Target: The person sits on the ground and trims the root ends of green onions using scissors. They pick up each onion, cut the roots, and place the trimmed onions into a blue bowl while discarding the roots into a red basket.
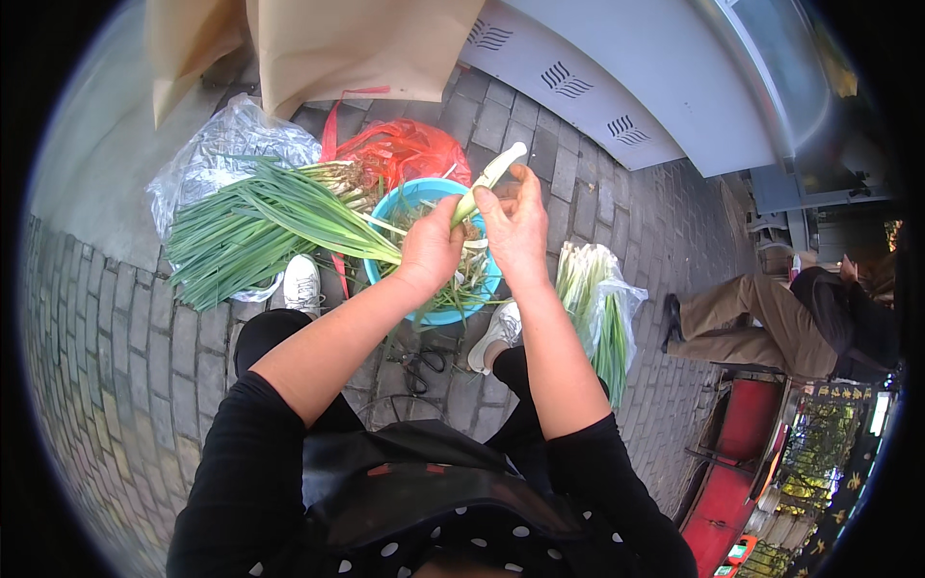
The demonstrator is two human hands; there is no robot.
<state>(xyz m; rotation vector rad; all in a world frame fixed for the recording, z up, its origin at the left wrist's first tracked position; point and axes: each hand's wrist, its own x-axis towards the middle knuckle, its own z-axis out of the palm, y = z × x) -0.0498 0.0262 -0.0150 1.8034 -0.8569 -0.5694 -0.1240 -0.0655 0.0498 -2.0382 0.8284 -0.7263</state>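
My left hand (pixel 433 242) is closed around the stalk of a leek or large green onion (pixel 494 167), whose white root end points up and away to the right. Its long green leaves trail out to the left. My right hand (pixel 517 209) touches the pale stalk with the thumb, the fingers curled beside it. Below both hands sits a light-blue plastic basin (pixel 373 269) holding roots, peelings and leaf scraps. A heap of similar green onions (pixel 238 227) lies left of the basin on clear plastic. Right of my hands, a bundle of pale-stalked green onions (pixel 594 296) rests partly inside a clear bag.
A red plastic bag (pixel 426 148) lies behind the basin. Scissors with black handles (pixel 419 372) are on the paving between my shoes. Brown sheeting (pixel 361 50) hangs at the top, beside a grey vented cabinet (pixel 571 79). At the right, another person (pixel 766 318) is near red furniture (pixel 748 419).
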